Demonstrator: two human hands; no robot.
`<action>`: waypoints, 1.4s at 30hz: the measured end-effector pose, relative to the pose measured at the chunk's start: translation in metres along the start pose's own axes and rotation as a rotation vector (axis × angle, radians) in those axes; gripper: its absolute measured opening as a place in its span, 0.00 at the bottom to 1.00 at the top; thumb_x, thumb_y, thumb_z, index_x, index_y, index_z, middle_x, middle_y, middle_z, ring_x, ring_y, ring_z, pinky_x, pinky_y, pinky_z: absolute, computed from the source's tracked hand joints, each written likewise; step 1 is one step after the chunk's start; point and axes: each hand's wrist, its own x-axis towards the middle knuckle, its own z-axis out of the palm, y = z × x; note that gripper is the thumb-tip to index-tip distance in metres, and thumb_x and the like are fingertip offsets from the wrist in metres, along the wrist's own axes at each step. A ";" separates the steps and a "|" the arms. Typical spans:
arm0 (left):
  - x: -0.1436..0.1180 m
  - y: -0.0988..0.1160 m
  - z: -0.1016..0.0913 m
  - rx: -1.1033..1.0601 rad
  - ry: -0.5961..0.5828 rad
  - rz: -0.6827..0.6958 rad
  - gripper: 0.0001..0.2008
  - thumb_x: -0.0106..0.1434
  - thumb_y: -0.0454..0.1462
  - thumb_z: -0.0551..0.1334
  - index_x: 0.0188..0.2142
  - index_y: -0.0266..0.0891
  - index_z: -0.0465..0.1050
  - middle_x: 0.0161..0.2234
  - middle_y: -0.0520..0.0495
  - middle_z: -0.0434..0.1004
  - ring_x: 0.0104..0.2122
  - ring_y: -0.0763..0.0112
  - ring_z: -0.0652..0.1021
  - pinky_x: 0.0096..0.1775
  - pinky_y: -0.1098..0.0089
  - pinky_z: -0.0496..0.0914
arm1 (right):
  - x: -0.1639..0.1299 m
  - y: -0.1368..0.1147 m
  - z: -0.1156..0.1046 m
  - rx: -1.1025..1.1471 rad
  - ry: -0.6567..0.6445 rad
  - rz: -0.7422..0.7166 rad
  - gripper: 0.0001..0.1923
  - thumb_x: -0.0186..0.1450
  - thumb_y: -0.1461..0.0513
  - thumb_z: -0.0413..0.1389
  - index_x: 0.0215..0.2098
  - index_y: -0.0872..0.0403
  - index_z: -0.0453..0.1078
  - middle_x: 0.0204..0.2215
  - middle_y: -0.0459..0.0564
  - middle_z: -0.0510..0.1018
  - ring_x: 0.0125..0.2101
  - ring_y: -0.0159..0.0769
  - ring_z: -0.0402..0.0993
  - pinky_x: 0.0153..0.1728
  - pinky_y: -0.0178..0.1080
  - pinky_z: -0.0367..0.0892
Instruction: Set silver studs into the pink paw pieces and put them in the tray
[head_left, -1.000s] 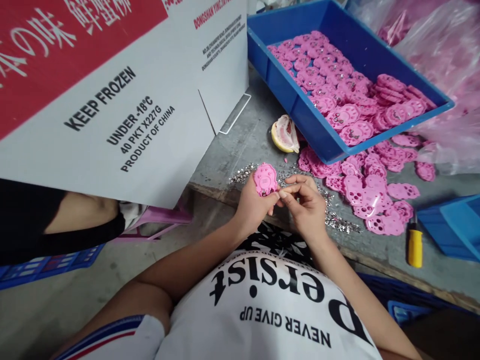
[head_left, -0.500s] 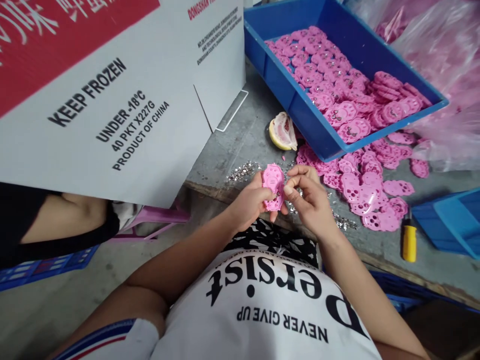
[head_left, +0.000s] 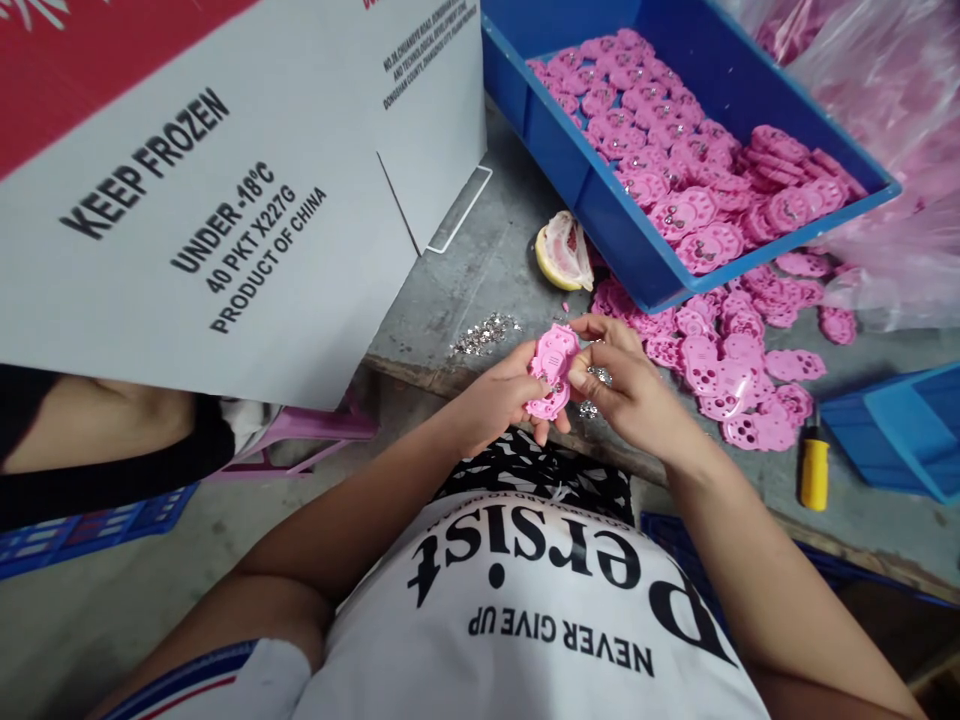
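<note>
My left hand (head_left: 499, 400) grips a pink paw-shaped plastic piece (head_left: 551, 368) over the table's front edge, its ribbed inner side facing up. My right hand (head_left: 626, 390) pinches the piece's right edge with thumb and forefinger, and small silvery metal bits (head_left: 600, 378) show between its fingers. A loose heap of the same pink pieces (head_left: 739, 365) lies on the grey table just right of my hands. More of them fill a blue tray (head_left: 600, 215) behind.
A big white and red cardboard box (head_left: 225, 200) stands at the left. A pomelo wedge (head_left: 564, 252) lies by the tray. Silvery bits (head_left: 487, 332) are scattered near the edge. A yellow-handled screwdriver (head_left: 814, 470) and another blue tray (head_left: 900, 430) are at right. Another person's arm (head_left: 90, 430) is at left.
The pink piece was turned over in my left hand, from its face side to its ribbed side. My right hand closed in on its right edge.
</note>
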 end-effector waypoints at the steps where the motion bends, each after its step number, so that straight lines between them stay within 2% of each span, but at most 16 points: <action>1: 0.000 0.000 0.000 0.008 -0.002 0.003 0.25 0.60 0.32 0.58 0.58 0.36 0.62 0.32 0.47 0.75 0.27 0.66 0.80 0.23 0.72 0.70 | 0.000 0.000 0.001 0.006 -0.007 0.000 0.12 0.72 0.58 0.55 0.31 0.52 0.70 0.57 0.55 0.71 0.60 0.51 0.65 0.63 0.56 0.58; 5: 0.001 -0.002 -0.001 0.015 -0.005 0.014 0.28 0.59 0.32 0.58 0.59 0.36 0.61 0.30 0.49 0.75 0.28 0.65 0.80 0.23 0.72 0.70 | 0.001 0.001 0.002 0.016 -0.011 -0.007 0.10 0.72 0.58 0.55 0.33 0.51 0.70 0.56 0.55 0.71 0.59 0.49 0.66 0.62 0.55 0.59; 12: 0.002 -0.006 -0.004 0.005 -0.023 0.024 0.24 0.58 0.34 0.60 0.55 0.36 0.63 0.31 0.48 0.75 0.29 0.65 0.80 0.24 0.71 0.71 | 0.003 0.002 0.002 0.004 -0.042 -0.009 0.10 0.72 0.58 0.54 0.33 0.52 0.70 0.55 0.56 0.72 0.58 0.49 0.67 0.61 0.55 0.60; 20: 0.008 -0.013 -0.006 0.054 -0.053 -0.007 0.26 0.58 0.33 0.57 0.58 0.36 0.62 0.27 0.49 0.76 0.26 0.66 0.79 0.22 0.73 0.69 | 0.003 0.006 0.003 0.021 -0.063 0.024 0.09 0.70 0.59 0.56 0.32 0.52 0.71 0.48 0.56 0.74 0.54 0.49 0.69 0.57 0.53 0.64; 24: 0.012 -0.015 -0.004 0.039 -0.019 0.000 0.30 0.57 0.31 0.57 0.60 0.36 0.61 0.26 0.50 0.75 0.26 0.66 0.79 0.21 0.73 0.68 | -0.001 0.009 0.012 0.150 0.079 0.134 0.08 0.66 0.59 0.61 0.29 0.52 0.73 0.47 0.54 0.75 0.50 0.46 0.72 0.56 0.52 0.67; 28: 0.015 -0.012 -0.001 -0.047 -0.016 0.025 0.27 0.53 0.31 0.59 0.55 0.36 0.64 0.34 0.47 0.79 0.26 0.68 0.79 0.21 0.72 0.67 | -0.008 0.012 0.017 0.360 0.273 0.185 0.05 0.66 0.57 0.63 0.34 0.49 0.77 0.54 0.52 0.76 0.59 0.48 0.70 0.62 0.56 0.65; 31: 0.018 -0.011 -0.001 -0.047 -0.006 0.025 0.25 0.54 0.31 0.61 0.53 0.37 0.66 0.38 0.45 0.81 0.26 0.71 0.79 0.21 0.73 0.66 | -0.015 0.019 0.013 0.428 0.424 0.208 0.05 0.68 0.56 0.61 0.37 0.47 0.78 0.53 0.51 0.78 0.61 0.48 0.69 0.63 0.58 0.64; 34: 0.022 -0.013 -0.005 -0.011 0.007 0.025 0.20 0.59 0.34 0.64 0.51 0.37 0.66 0.37 0.45 0.81 0.25 0.72 0.78 0.20 0.74 0.65 | -0.025 0.031 0.009 0.420 0.515 0.313 0.07 0.67 0.55 0.62 0.34 0.49 0.77 0.51 0.52 0.80 0.57 0.49 0.73 0.58 0.57 0.68; 37: 0.025 -0.017 -0.009 0.037 0.046 0.037 0.18 0.61 0.37 0.64 0.49 0.37 0.66 0.36 0.45 0.82 0.23 0.74 0.77 0.18 0.75 0.63 | -0.038 0.045 0.005 0.435 0.590 0.399 0.10 0.66 0.54 0.63 0.31 0.51 0.75 0.47 0.53 0.81 0.50 0.47 0.77 0.51 0.51 0.71; 42: 0.028 -0.019 -0.012 0.134 0.219 0.026 0.14 0.56 0.33 0.62 0.44 0.36 0.69 0.29 0.50 0.81 0.17 0.76 0.74 0.16 0.75 0.59 | -0.061 0.069 -0.005 0.234 0.643 0.484 0.10 0.66 0.53 0.62 0.33 0.51 0.76 0.39 0.51 0.82 0.40 0.42 0.77 0.45 0.46 0.71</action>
